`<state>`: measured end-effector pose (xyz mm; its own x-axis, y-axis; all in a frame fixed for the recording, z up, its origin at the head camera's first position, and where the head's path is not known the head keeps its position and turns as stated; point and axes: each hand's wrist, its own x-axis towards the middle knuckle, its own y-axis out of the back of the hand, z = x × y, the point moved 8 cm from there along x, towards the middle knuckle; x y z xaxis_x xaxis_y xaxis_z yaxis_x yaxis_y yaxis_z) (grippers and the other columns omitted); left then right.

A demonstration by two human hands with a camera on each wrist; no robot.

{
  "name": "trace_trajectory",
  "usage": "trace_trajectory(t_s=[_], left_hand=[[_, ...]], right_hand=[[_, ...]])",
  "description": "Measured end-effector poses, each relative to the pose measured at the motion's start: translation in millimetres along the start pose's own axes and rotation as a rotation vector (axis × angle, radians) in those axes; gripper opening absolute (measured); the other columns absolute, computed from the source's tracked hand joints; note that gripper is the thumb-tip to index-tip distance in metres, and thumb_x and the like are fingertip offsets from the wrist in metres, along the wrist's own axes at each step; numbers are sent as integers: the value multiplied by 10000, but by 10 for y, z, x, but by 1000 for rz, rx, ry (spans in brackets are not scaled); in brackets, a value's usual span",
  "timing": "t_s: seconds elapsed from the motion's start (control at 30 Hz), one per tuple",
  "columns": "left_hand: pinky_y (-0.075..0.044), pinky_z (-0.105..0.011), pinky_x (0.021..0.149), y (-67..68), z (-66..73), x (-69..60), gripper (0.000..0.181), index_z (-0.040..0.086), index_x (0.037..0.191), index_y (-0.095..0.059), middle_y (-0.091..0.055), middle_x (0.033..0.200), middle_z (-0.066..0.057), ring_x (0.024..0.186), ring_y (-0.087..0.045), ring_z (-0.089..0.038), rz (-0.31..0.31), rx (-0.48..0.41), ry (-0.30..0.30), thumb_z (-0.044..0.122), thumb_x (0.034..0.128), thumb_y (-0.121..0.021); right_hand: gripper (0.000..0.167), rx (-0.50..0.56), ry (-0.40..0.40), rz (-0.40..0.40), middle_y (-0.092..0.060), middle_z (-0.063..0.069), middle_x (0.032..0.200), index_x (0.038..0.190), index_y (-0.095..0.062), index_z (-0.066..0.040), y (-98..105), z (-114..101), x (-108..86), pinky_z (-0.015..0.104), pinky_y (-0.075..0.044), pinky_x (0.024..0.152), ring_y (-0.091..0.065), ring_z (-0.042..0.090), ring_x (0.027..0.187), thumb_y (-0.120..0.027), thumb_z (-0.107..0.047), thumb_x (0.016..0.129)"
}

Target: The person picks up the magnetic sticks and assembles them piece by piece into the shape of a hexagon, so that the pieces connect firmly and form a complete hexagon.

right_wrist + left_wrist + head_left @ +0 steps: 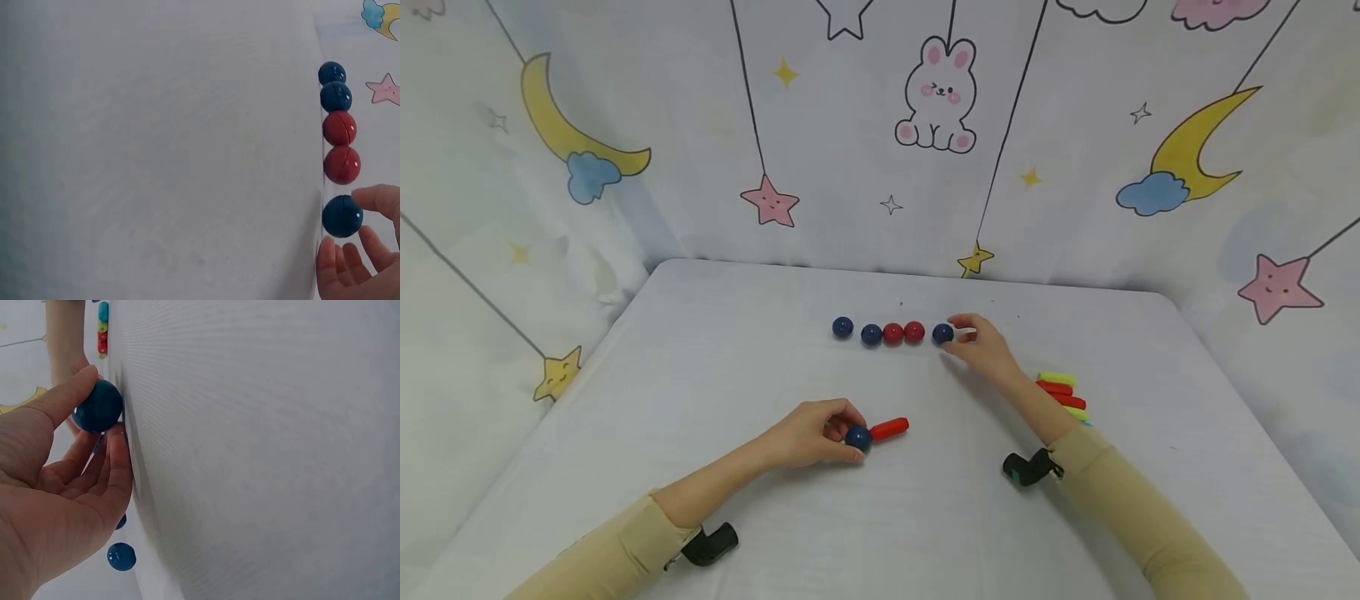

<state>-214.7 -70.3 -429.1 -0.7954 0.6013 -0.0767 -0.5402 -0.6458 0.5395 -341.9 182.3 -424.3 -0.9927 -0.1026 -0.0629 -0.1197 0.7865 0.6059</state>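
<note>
My left hand (820, 433) holds a dark blue ball (858, 438) between thumb and fingers, low over the white table. A short red rod (889, 429) points away from that ball's right side and appears to touch it. Further back, my right hand (983, 346) has its thumb and a finger on either side of another dark blue ball (342, 216), at the right end of a row. Two red balls (342, 165) and two more blue balls (336, 97) make up the rest of the row, with a gap before the right hand's ball.
Beside the right forearm lies a stack of yellow, red and blue rods (1060, 390), partly hidden by the arm. A patterned curtain (865, 125) stands behind the white table (737, 333). Dark wrist cameras (711, 546) hang below both sleeves.
</note>
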Motion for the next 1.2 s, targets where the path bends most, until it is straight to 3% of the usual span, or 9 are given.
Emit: trace_trajectory(t_s=[0.2, 0.5, 0.8, 1.2], left_hand=[[-476, -233, 731, -2, -2, 4, 354, 124, 1093, -640, -570, 889, 26, 847, -538, -163, 2, 1, 2, 256, 810, -808], [-474, -235, 730, -3, -5, 3, 352, 130, 1090, -641, -571, 893, 25, 851, -537, -165, 0, 3, 9, 251, 807, -812], [-481, -237, 739, -1, -18, 4, 357, 130, 1095, -639, -573, 900, 22, 855, -537, -166, 0, 4, 23, 253, 807, -812], [-484, -237, 727, -5, -10, 8, 365, 129, 1098, -634, -571, 895, 25, 848, -534, -165, -2, 14, 24, 255, 806, -814]], right_hand=[[488, -43, 38, -8, -527, 144, 1329, 1339, -521, -68, -43, -36, 59, 362, -497, 796, -521, 296, 1113, -695, -216, 908], [428, -82, 47, -32, -591, 117, 1221, 1276, -573, -93, -87, -63, 10, 377, -489, 827, -541, 277, 1082, -716, -223, 894], [418, -122, 80, -167, -609, 88, 1193, 1248, -597, -107, -249, -156, -261, 356, -509, 821, -557, 270, 1073, -739, -217, 871], [374, -94, 168, -322, -617, 33, 1066, 1179, -637, -131, -479, -274, -674, 313, -529, 784, -586, 208, 960, -777, -216, 842]])
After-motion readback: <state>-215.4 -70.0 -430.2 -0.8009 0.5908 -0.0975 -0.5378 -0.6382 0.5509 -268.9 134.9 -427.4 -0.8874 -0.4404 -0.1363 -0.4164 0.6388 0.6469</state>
